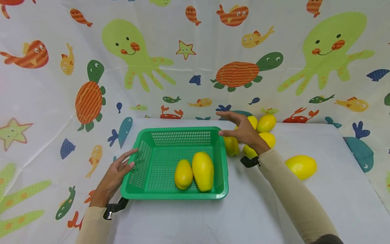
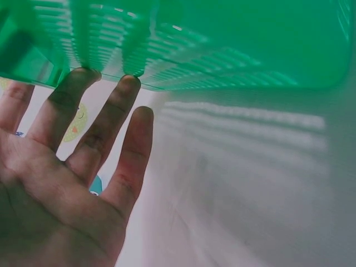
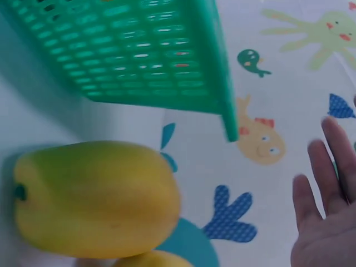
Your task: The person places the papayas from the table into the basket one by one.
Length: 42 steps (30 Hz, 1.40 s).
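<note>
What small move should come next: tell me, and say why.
Probably lower the right hand to the yellow fruit just right of the green basket and grip it. That hand looks empty and spread near that fruit; two yellow fruits already lie in the basket, with room to their left, and the left hand is at its left rim.

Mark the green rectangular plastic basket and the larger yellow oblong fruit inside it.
Green rectangular plastic basket [image 1: 170, 196]: head view, near rim.
Larger yellow oblong fruit [image 1: 203, 171]: head view, middle of its upper surface.
</note>
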### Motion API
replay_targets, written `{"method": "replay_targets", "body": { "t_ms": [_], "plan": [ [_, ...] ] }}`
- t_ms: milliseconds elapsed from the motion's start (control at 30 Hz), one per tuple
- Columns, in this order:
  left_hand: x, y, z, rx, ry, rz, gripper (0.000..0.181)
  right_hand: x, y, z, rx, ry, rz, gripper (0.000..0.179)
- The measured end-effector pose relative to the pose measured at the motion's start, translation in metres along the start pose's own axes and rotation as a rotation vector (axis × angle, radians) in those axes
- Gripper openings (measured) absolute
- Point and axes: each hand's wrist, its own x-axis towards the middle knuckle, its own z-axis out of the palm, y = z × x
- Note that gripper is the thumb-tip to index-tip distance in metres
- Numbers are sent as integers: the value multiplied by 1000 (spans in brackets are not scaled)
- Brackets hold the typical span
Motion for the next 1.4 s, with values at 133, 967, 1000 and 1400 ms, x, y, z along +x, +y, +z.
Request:
{"method": "replay_targets", "body": {
  "t_ms": [133, 967, 1000, 1400],
  "plan": [
    [2, -1, -1, 0, -12, 6, 59, -6, 12, 1, 29, 75, 33, 66],
    [1, 0, 0, -11, -9, 15, 59, -33, 54, 15, 43, 125, 171, 75],
    [1, 0, 0, -12, -9, 16, 59, -34, 54, 15, 38, 122, 170, 75],
    [0, -1, 0, -9, -11, 14, 60, -41, 65, 19, 32, 89, 210, 84]
  ]
}}
